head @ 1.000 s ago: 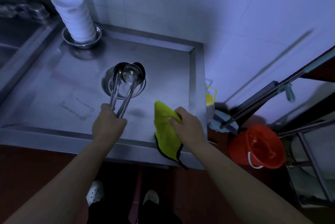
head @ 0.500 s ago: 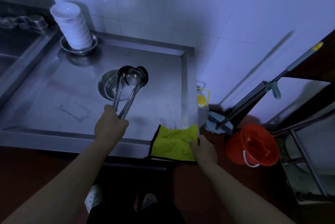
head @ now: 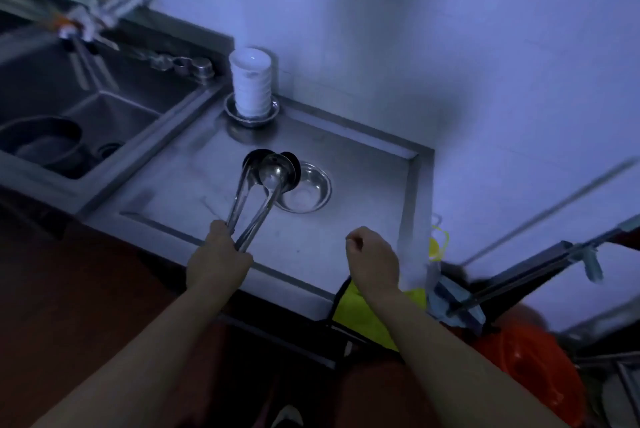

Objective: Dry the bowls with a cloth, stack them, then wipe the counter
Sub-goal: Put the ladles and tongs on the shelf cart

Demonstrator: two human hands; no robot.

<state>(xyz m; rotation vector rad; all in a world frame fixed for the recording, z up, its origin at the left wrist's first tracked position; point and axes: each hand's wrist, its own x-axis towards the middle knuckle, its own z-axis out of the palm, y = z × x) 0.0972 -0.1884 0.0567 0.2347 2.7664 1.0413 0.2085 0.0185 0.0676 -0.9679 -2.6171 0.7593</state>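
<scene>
A stack of white bowls (head: 251,81) stands in a steel dish (head: 251,116) at the back of the steel counter (head: 349,157). A single steel bowl (head: 306,192) sits near the counter's middle. My left hand (head: 218,261) grips the handles of three steel ladles (head: 273,171), whose scoops hover over the left rim of that bowl. My right hand (head: 372,258) is above the counter's front right corner, fingers curled, holding nothing. The yellow cloth (head: 367,320) hangs over the counter's front edge, partly hidden under my right forearm.
A sink (head: 86,95) with a dark pot (head: 38,140) and a tap lies to the left. Beside the counter's right end are a yellow-capped bottle (head: 437,244), mop handles (head: 519,272) and a red bucket (head: 530,368) on the floor.
My right hand laid the yellow cloth over the counter's front edge, let go and lifted over the counter. The view swung left, showing the sink. My left hand still holds the ladles.
</scene>
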